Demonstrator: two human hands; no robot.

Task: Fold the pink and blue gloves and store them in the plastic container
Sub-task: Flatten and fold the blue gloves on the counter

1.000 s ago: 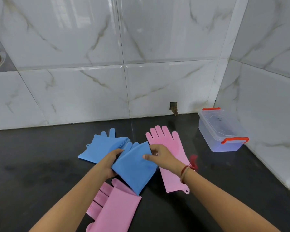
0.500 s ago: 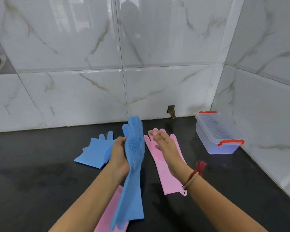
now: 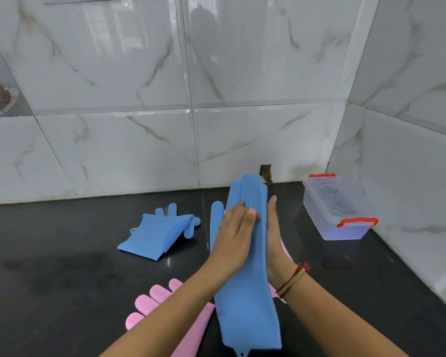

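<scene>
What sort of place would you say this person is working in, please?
Most likely a home kitchen corner: a glossy black counter, marble-look wall tiles, and a bristled blue glove for scrubbing.

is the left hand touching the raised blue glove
Touching. The head view shows the left hand laid across the raised blue glove, its fingertips pressed on the glove's front with no gap.
</scene>
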